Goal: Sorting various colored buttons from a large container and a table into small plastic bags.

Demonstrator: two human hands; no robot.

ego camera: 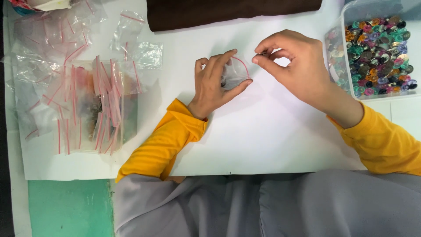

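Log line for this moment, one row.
left hand: holds small clear bag open | right hand: pinches small metal piece at bag mouth | bin of colourful buttons: right

We hold a small clear bag (237, 74) open with our left hand (215, 85). Our right hand (294, 61) pinches a small metal piece (260, 54) just above its mouth. Clear tub (351, 13) of coloured buttons (379, 52) sits right; pile of bags (87, 105) left, on white table (245, 140).

near edge: your bare white sheet (272, 140), open passage.
left: bag pile (87, 105) blocks.
right: button tub (377, 52) walls you.
far: dark cloth (228, 13).
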